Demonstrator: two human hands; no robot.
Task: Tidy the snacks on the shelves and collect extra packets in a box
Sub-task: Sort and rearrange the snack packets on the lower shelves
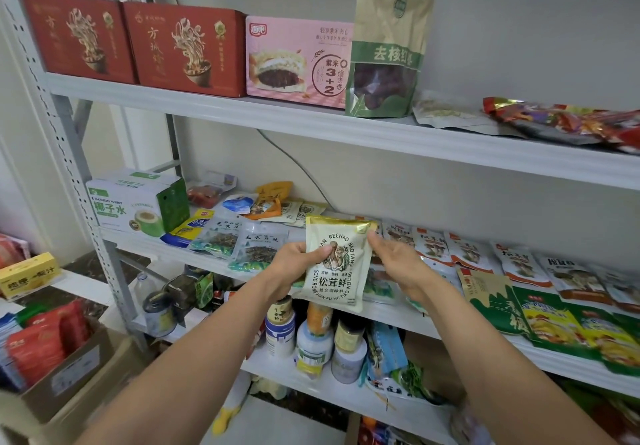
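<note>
A cream packet with a gold top and a mushroom picture (337, 264) is held up in front of the middle shelf (388, 309). My left hand (296, 261) grips its left edge, thumb across the front. My right hand (398, 261) pinches its upper right corner. Many flat snack packets (464, 250) lie in rows along the middle shelf to the right and left of the hands. A cardboard box (79, 368) with red packets standing in it sits on the floor at the lower left.
The top shelf holds two red boxes (180, 53), a pink box (298, 63), an upright green pouch (388, 60) and loose packets at the right. A coconut water carton (135, 202) stands at the middle shelf's left. Jars and bottles (311, 337) crowd the lower shelf.
</note>
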